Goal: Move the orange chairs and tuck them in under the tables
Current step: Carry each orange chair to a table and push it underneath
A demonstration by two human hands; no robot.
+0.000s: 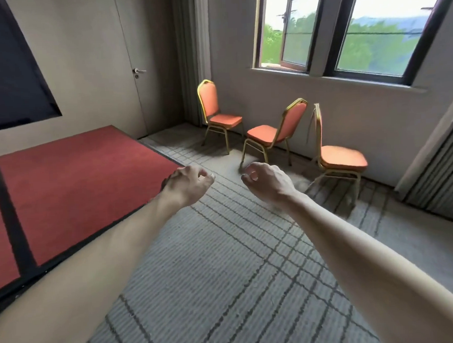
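Three orange chairs with gold metal frames stand by the far wall under the window. The left chair (pixel 218 114) is near the corner, the middle chair (pixel 273 132) faces left, and the right chair (pixel 337 157) is seen side-on. A table covered in red cloth (pixel 71 190) fills the left side. My left hand (pixel 188 182) and my right hand (pixel 266 181) are stretched out in front of me over the carpet, fingers loosely curled, holding nothing. Both hands are well short of the chairs.
A grey door (pixel 104 65) with a metal handle is in the far wall. Striped curtains (pixel 440 176) hang at the right. A grey carpet with dark lines (pixel 238 262) lies between me and the chairs. A dark screen (pixel 7 72) hangs on the left wall.
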